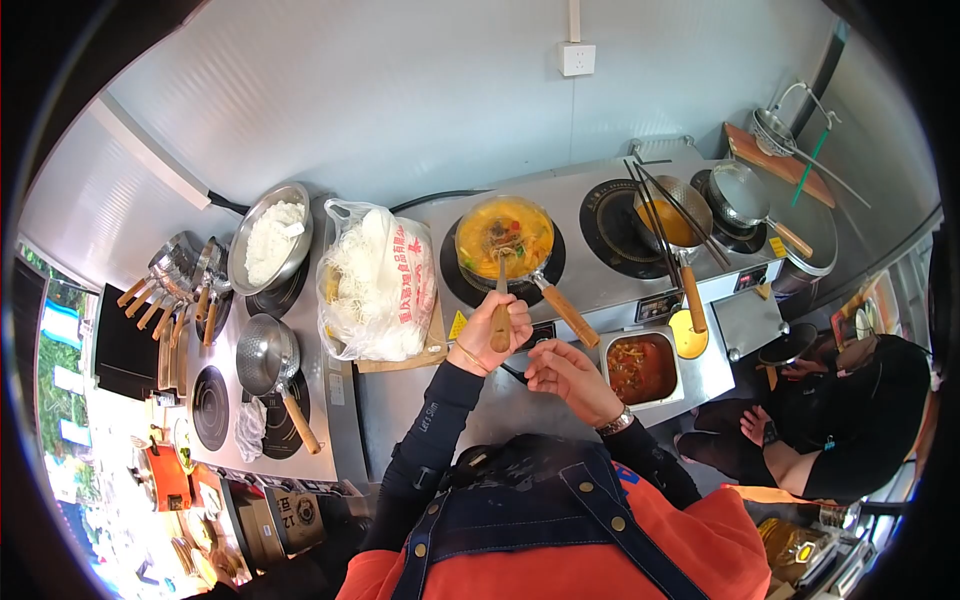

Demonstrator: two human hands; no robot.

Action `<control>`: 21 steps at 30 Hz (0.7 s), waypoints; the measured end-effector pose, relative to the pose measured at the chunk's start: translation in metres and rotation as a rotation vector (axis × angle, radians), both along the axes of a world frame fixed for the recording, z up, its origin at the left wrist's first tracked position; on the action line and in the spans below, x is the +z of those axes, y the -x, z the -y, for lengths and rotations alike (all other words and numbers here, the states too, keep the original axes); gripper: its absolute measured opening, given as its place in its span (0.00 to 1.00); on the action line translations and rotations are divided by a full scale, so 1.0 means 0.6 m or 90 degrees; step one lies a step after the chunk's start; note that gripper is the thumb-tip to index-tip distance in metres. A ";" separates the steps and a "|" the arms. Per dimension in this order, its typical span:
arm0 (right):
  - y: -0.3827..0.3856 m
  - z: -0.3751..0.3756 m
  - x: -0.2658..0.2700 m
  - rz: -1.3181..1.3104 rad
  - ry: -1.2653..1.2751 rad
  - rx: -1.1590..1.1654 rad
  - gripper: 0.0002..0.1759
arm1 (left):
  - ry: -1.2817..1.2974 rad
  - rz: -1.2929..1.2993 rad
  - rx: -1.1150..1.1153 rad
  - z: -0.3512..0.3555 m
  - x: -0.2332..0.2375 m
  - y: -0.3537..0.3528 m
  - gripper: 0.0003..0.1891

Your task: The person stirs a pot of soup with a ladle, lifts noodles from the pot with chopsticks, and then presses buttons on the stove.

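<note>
While the left hand [487, 332] grips a wooden-handled utensil [501, 330] dipped into the pan [541, 275] just beyond it, the right hand [568, 380], half-curled and seemingly empty, might best steady the pan's handle [570, 316] against sloshing broth [480, 240].

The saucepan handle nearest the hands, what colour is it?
The saucepan handle is orangey brown, in the head view.

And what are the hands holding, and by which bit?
The left hand holds a cooking utensil by its wooden handle; the right hand seems to hold nothing.
</note>
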State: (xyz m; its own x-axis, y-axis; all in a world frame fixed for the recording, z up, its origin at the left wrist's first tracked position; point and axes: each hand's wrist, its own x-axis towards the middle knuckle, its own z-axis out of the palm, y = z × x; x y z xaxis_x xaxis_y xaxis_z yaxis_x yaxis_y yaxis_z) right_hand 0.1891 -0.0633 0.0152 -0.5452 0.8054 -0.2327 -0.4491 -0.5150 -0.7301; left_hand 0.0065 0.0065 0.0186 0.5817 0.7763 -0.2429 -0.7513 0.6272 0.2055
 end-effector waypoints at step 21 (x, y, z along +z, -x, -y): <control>-0.009 -0.011 -0.005 -0.005 0.007 -0.049 0.11 | -0.003 -0.003 0.003 -0.004 -0.001 0.005 0.06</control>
